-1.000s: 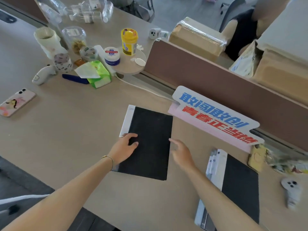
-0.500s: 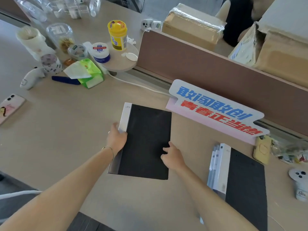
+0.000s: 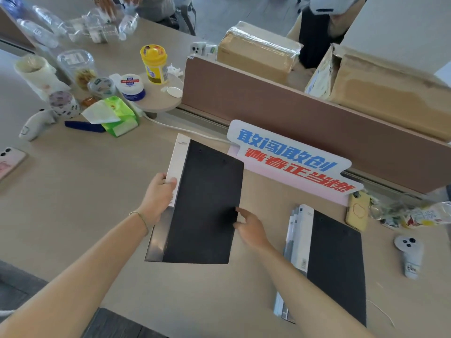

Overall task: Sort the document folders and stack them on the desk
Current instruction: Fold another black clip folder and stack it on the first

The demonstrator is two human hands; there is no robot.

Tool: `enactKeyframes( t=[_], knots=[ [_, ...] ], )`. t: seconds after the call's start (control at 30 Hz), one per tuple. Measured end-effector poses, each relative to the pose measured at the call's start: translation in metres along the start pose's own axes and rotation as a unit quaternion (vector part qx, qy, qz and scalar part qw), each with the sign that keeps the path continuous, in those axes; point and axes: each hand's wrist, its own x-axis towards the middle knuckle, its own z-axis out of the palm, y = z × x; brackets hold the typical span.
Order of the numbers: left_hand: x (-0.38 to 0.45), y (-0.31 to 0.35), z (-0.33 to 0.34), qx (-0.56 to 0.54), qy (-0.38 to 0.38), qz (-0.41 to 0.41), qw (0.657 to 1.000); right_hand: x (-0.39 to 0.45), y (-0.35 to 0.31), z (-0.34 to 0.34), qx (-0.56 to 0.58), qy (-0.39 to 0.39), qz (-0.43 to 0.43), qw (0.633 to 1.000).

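Head view: the left hand is closed around the white spine edge of a black document folder, thumb on top and fingers curled beneath, with the folder's far end tilted up off the desk. The right hand meets the folder's right edge, fingers loosely bent and pinching that edge (how firmly, the view does not settle). A thin bracelet circles the left wrist. To the right, well apart from the held folder, a stack of folders lies flat on the desk, black cover up, white spines fanned along its left side. Behind both stands a sign with blue and red characters, leaning at the brown partition. A yellow phone lies just beyond the stack, a white controller to its right. At far left sit a green tissue pack, a yellow-lidded jar and another phone
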Motion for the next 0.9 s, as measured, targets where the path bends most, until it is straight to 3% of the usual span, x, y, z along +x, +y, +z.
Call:
enactKeyframes(
  t=[0.2, 0.6, 0.9],
  knots=[
    [-0.041, 0.003, 0.028, -0.024, 0.002, -0.005, 1.000, -0.034, 0.017, -0.044, 0.146, 0.039, -0.037, 0.988],
    [-0.133, -0.002, 0.194, 0.047, -0.121, 0.008, 0.992, -0.104, 0.124, -0.166, 0.168, 0.215, 0.013, 0.962],
    [-0.180, -0.038, 0.294, 0.179, -0.142, 0.043, 0.973, -0.119, 0.212, -0.217, 0.200, 0.217, 0.086, 0.951]
  ],
)
